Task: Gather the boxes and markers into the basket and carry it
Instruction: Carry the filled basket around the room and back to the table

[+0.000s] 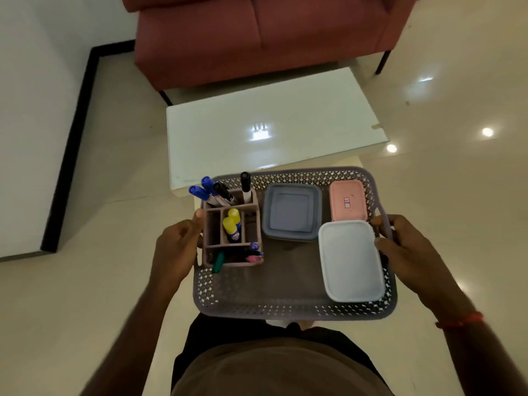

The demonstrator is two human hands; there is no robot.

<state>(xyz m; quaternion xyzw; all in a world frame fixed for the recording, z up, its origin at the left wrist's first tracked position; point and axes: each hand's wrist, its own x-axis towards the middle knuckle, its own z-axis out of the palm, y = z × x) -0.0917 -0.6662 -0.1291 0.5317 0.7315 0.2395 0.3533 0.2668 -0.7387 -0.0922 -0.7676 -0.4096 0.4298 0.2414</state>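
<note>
I am gripping the basket [285,310] with my left hand [177,241] curled round one side and my right hand [405,247] round the other, the markers [217,192] standing by my left fingers [198,218] and the white box [350,261] by my right fingers [381,243], so tipping it could be spilling them.

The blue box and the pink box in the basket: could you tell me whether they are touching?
Apart. The head view shows a strip of the basket floor between the blue box and the pink box.
</note>
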